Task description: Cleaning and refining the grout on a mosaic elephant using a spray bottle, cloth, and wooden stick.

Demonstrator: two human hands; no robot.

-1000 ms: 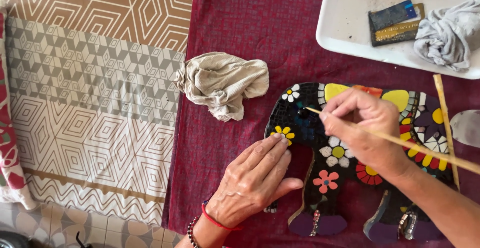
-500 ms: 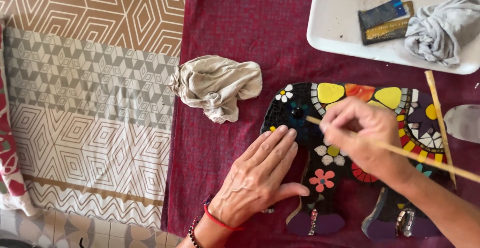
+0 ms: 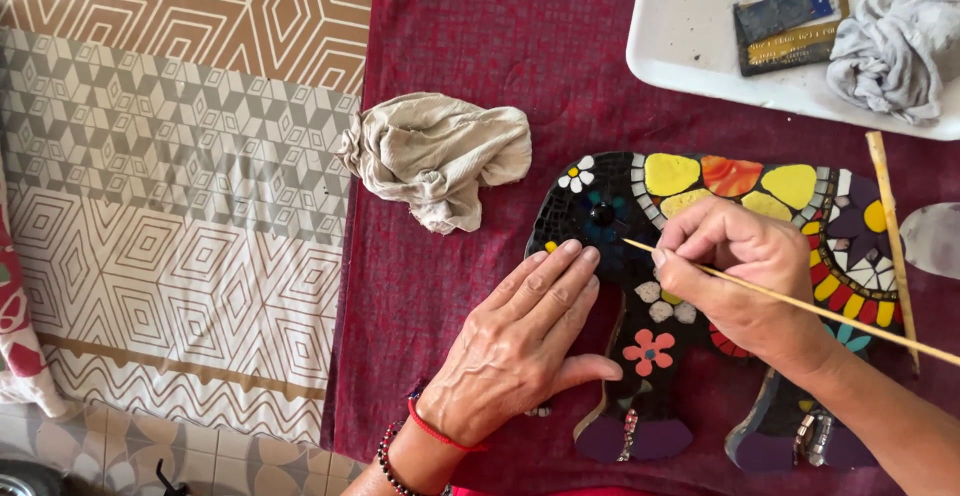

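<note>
mosaic elephant [image 3: 700,286] flat on maroon cloth [image 3: 470,46], centre-right. thin stick [image 3: 800,303] pinched in right hand [image 3: 745,281], tip moved down-left onto dark head since a second ago. left hand [image 3: 520,346] flat, fingers together, bracing at 9 o'clock. second stick [image 3: 892,246] at 3. tip contact hard to make out; rump cut off.

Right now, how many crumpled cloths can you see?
2. A beige cloth lies on the red fabric left of the mosaic elephant; a grey cloth sits in the white tray. Others may lie outside the view.
</note>
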